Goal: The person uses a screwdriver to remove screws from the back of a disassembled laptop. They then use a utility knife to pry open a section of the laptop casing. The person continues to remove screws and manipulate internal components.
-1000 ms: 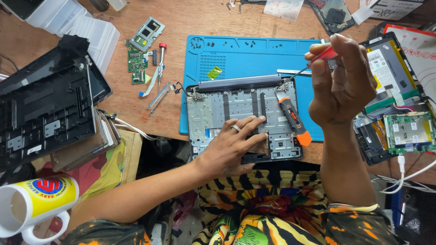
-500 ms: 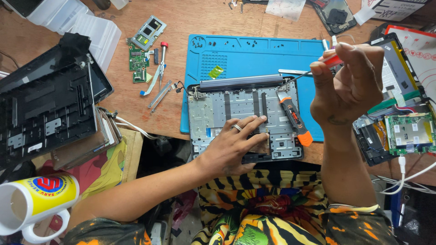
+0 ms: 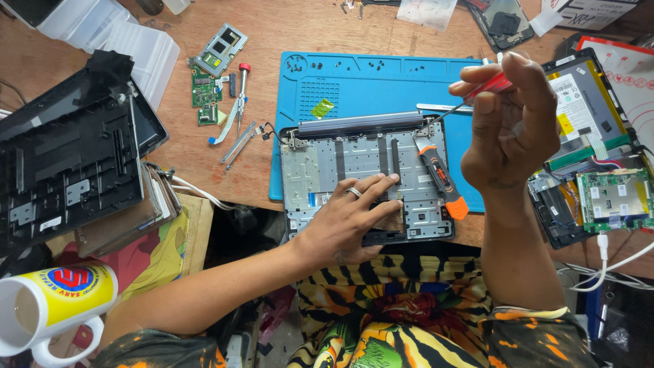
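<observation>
Since a second ago the right hand [image 3: 511, 129] has risen slightly, fingers pinching a red-handled screwdriver [image 3: 487, 87] whose thin shaft slants down to the grey metal laptop chassis [image 3: 364, 180]; the tip looks freshly seated. The left hand [image 3: 344, 221] stays spread flat on that ribbed chassis, lying on the blue rubbery mat [image 3: 368, 85], beside an orange-tipped tool [image 3: 441, 180].

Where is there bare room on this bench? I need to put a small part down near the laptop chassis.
Bare wood lies between the small green boards and the blue mat. The mat's middle, above the chassis, is fairly open. Right of the right hand is crowded with circuit boards.
</observation>
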